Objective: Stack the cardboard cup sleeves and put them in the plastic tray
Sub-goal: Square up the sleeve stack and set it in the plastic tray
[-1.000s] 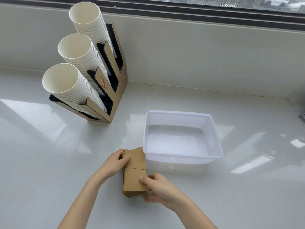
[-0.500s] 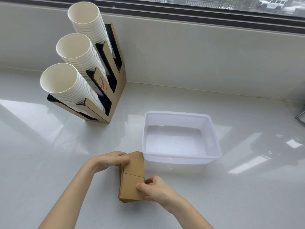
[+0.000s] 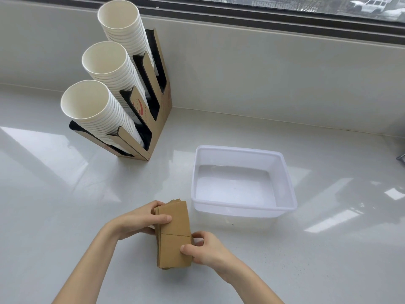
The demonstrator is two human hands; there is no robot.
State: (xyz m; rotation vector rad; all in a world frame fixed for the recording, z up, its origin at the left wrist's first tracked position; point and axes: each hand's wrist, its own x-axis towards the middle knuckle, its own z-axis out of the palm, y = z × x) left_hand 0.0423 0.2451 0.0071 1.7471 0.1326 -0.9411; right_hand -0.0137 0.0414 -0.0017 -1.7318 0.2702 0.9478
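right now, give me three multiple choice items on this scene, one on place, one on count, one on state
1. Where is the tray relative to the sleeves?
A. to their right
B. to their left
C. under them

2. How many cup stacks stand in the holder?
A. two
B. three
C. five

3. What state are the sleeves in?
A. lying in the tray
B. scattered on the counter
C. held as one stack by both hands

Answers: 1 A, the tray sits right of the stack. 2 B, three white columns show. 3 C, the left hand and right hand grip the stack; the tray holds nothing.
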